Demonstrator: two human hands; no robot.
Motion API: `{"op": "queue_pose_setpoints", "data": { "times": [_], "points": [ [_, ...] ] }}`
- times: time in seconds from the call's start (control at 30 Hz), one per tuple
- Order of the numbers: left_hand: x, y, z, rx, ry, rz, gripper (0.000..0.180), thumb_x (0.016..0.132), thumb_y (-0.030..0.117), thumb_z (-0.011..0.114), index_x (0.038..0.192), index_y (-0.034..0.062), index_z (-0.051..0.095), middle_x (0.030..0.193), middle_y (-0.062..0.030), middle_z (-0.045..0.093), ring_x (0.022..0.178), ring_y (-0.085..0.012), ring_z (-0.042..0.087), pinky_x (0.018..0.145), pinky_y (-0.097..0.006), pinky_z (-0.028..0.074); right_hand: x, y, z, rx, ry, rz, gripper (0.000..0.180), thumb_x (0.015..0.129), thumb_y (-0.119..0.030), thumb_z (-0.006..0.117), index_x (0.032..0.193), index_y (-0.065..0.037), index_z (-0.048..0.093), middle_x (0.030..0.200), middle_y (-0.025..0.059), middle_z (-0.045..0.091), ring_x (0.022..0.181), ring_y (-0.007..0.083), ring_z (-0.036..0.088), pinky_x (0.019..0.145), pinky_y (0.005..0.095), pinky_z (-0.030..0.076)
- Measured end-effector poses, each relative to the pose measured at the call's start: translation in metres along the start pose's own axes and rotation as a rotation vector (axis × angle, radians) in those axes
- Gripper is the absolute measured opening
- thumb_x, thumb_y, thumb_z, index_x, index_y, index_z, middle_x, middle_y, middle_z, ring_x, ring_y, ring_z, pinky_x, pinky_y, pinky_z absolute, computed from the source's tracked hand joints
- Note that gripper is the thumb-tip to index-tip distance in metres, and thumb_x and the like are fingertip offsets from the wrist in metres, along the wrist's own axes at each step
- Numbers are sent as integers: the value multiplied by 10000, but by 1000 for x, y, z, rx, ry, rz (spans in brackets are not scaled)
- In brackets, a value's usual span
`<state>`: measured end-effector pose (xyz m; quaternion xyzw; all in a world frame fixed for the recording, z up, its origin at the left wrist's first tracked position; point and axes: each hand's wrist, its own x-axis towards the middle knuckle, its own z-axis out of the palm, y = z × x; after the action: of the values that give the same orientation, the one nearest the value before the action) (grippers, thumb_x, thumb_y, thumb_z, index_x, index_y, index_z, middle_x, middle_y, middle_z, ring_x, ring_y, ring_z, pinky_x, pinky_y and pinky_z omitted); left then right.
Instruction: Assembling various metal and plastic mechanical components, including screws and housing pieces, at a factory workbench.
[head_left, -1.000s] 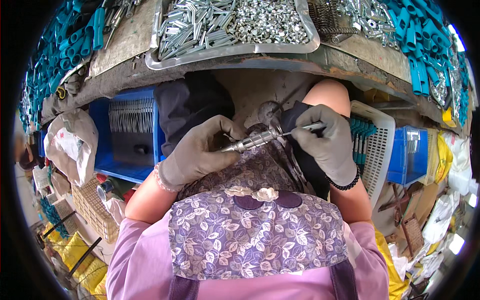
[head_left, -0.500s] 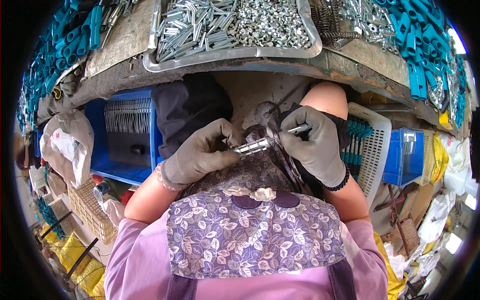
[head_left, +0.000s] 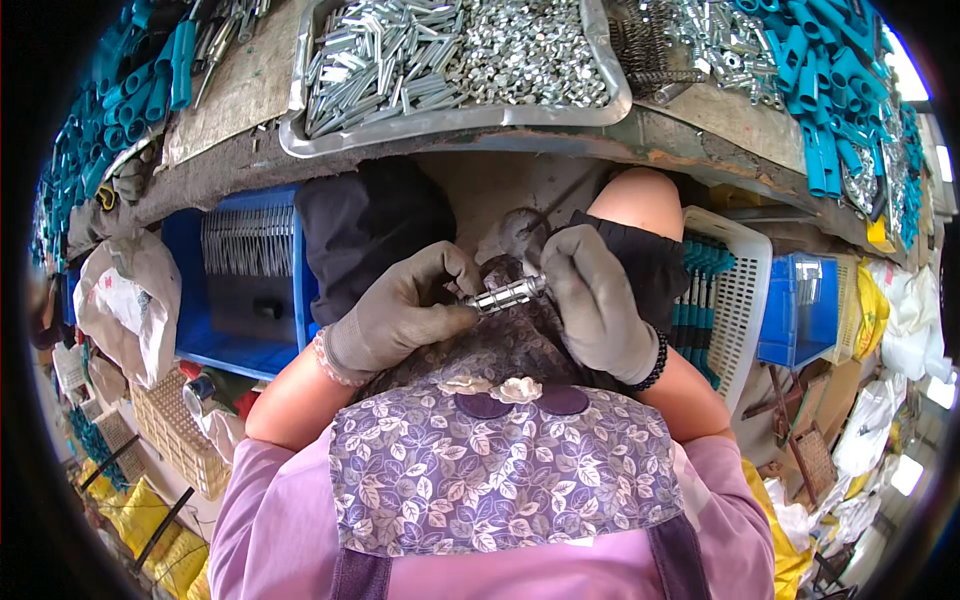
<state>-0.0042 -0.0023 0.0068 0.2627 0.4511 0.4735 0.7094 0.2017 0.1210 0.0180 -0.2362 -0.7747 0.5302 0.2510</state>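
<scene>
Both of my hands wear grey gloves and meet above my lap. My left hand (head_left: pixel 400 318) pinches one end of a short silver metal cylinder (head_left: pixel 507 294). My right hand (head_left: pixel 598 300) closes around the other end of the same cylinder. The part lies almost level between the two hands, over my flowered apron (head_left: pixel 500 480). What sits inside my right fist is hidden.
A metal tray (head_left: pixel 300 140) of silver rods and nuts stands on the bench edge above. Teal plastic handles (head_left: pixel 820 90) pile at the right and left. A blue crate (head_left: pixel 235 290) of metal pins sits at my left, a white basket (head_left: pixel 735 300) at my right.
My right hand has slid in along the thin rod toward the left hand. The rod that stuck out before is now hidden, and the hands are close together.
</scene>
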Motion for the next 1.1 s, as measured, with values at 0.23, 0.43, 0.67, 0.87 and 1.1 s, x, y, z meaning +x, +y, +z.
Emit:
{"op": "queue_pose_setpoints", "data": {
  "times": [0.23, 0.43, 0.67, 0.87, 1.1],
  "points": [
    [0, -2, 7, 113, 83, 44, 208, 880, 23, 664, 1024, 68, 521, 900, 11, 518, 771, -56, 505, 646, -216, 417, -3, 8, 12, -174, 117, -81, 65, 968, -77, 541, 974, -24, 505, 854, 186, 527, 786, 385, 573, 700, 441, 458],
    [-5, -6, 4, -101, 117, -42, 195, 902, -11, 635, 1030, 82, 521, 878, -4, 558, 591, -65, 488, 506, -218, 387, 26, -15, -49, -467, 196, -187, 277, 947, -202, 628, 1116, 2, 545, 847, 180, 600, 785, 335, 641, 719, 413, 511],
    [-19, -9, -4, -146, 174, -56, 200, 911, -15, 635, 1039, 92, 524, 901, 4, 569, 565, -60, 477, 467, -212, 348, 123, 2, -271, -1049, 1005, 207, 399, 930, -305, 633, 1140, 30, 587, 1073, 230, 676, 975, 390, 657, 848, 462, 520],
    [-12, -1, 0, -43, 183, -63, 199, 919, 4, 631, 1055, 78, 506, 855, -6, 565, 563, -59, 480, 462, -212, 337, 164, 3, -289, -1371, 845, 449, 460, 914, -397, 620, 1151, -8, 557, 1121, 219, 685, 1025, 380, 671, 886, 446, 541],
    [-14, 0, 5, 22, 179, -21, 198, 927, 56, 643, 1059, 74, 497, 740, 2, 542, 534, -66, 481, 449, -210, 340, 185, -8, -245, -1304, 557, 925, 503, 945, -219, 564, 1380, 9, 458, 1256, 186, 649, 1168, 351, 639, 940, 423, 537]
  ]
}}
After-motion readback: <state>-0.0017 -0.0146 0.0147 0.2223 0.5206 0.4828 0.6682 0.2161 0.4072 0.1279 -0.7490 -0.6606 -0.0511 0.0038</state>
